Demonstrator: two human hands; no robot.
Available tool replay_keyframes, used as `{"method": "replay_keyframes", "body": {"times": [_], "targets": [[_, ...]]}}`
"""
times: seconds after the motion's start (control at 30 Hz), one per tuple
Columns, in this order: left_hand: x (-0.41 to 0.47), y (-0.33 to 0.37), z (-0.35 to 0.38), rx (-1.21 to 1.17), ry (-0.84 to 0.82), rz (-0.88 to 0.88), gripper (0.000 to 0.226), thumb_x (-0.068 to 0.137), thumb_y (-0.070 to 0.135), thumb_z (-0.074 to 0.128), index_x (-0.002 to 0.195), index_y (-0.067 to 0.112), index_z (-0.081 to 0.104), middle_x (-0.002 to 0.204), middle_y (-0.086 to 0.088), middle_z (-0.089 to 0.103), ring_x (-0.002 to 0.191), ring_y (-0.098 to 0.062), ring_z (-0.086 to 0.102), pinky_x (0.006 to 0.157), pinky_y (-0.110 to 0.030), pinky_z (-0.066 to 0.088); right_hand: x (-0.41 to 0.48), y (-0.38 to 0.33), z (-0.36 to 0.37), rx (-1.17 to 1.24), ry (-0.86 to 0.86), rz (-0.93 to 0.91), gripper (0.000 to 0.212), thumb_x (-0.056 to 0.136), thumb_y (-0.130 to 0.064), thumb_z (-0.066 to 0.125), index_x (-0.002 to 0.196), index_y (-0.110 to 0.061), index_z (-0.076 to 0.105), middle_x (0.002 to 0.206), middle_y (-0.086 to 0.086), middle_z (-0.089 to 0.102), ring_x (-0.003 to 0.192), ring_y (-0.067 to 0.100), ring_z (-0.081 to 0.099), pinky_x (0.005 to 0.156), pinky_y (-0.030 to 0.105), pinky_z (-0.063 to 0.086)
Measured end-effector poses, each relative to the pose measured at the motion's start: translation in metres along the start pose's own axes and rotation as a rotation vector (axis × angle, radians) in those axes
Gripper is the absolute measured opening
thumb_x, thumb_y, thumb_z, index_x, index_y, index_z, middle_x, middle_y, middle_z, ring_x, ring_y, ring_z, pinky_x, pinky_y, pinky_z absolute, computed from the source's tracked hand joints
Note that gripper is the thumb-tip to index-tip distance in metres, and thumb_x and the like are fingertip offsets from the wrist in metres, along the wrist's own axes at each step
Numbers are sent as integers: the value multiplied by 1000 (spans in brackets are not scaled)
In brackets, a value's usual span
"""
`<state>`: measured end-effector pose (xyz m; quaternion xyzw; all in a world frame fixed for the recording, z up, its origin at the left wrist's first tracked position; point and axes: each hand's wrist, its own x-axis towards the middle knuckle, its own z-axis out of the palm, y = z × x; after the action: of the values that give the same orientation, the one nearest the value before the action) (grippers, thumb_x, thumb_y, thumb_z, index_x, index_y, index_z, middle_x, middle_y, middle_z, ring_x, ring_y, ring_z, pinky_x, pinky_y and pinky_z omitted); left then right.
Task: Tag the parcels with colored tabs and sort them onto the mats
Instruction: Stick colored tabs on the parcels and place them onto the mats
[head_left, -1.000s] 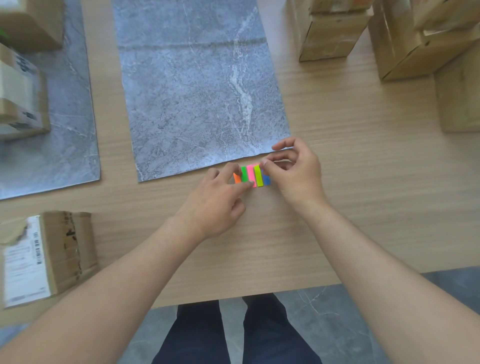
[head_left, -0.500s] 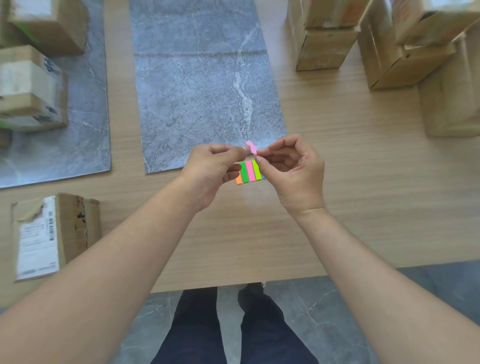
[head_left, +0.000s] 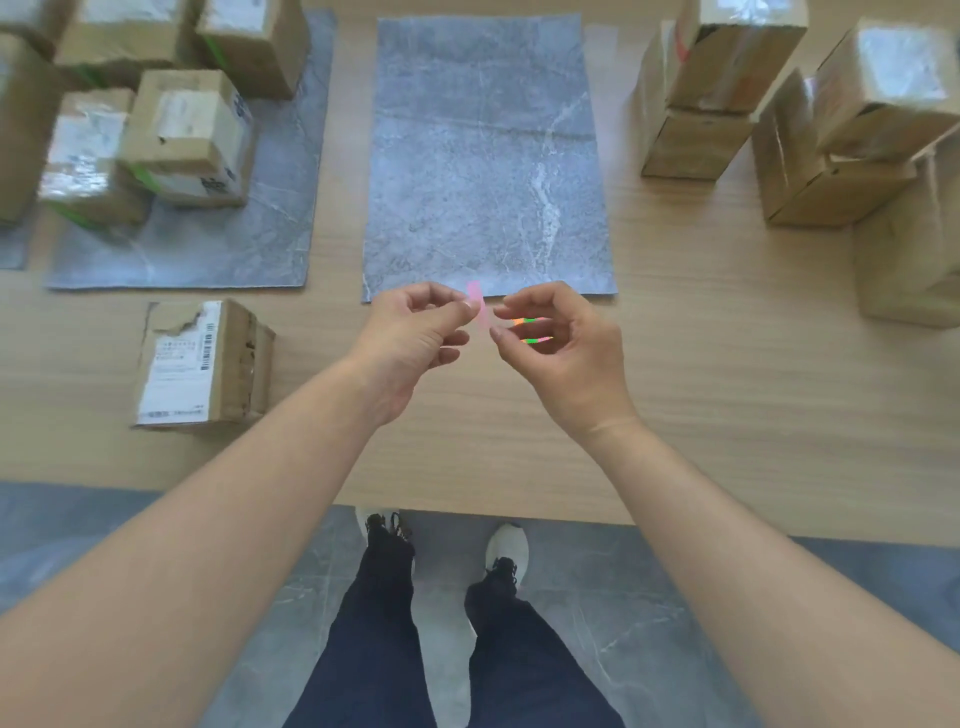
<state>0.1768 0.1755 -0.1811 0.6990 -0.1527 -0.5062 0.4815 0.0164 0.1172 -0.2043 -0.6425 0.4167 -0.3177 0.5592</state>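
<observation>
Left hand pinches pink tab above middle mat near edge; right hand curled just beside, grip unclear

Light wooden table; grey tiled floor below; dark trousers, white shoes near edge.

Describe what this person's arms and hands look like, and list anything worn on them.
Both forearms are bare right to the edge of the picture, with no sleeve in view. The left hand and the right hand wear no gloves. No watch, bracelet or band shows on either wrist, and no ring shows on the fingers that can be seen. There are no markings or tattoos visible.
</observation>
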Motion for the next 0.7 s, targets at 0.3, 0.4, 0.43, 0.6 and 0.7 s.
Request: {"method": "replay_keyframes", "body": {"times": [0.3,0.4,0.43,0.6,0.7], "targets": [[-44,-22,-88,91,119,133,14,92,24,74,81,24,66,83,1,58,76,-16,63,67,-27,50,-28,-18,83,-190,-41,121,37,104,-20,57,140,-23,62,135,-8,66,98,4,68,95,31,56],[-56,-32,-120,114,142,161,15,92,20,74,81,23,65,78,3,59,69,-14,64,59,-26,47,-41,-26,111,-226,-8,104,32,104,-20,57,134,-22,65,131,-11,67,91,2,68,94,32,57],[-60,-35,-132,119,141,173,15,92,19,74,81,23,65,77,3,59,67,-14,63,55,-24,46,-47,-26,122,-241,6,96,30,103,-20,57,132,-22,67,129,-12,68,88,1,68,92,31,57],[-83,-63,-197,129,184,239,14,90,17,76,79,21,68,80,4,62,60,-14,57,53,-25,43,-79,-32,184,-315,-18,57,26,101,-16,58,122,-22,72,122,-13,71,80,-13,63,77,9,47],[-90,-83,-237,141,231,251,12,85,21,80,75,24,73,73,5,65,63,-13,56,64,-32,46,-94,-35,220,-396,-56,15,28,99,-15,58,120,-25,73,122,-12,71,87,-6,66,82,14,48]]}}
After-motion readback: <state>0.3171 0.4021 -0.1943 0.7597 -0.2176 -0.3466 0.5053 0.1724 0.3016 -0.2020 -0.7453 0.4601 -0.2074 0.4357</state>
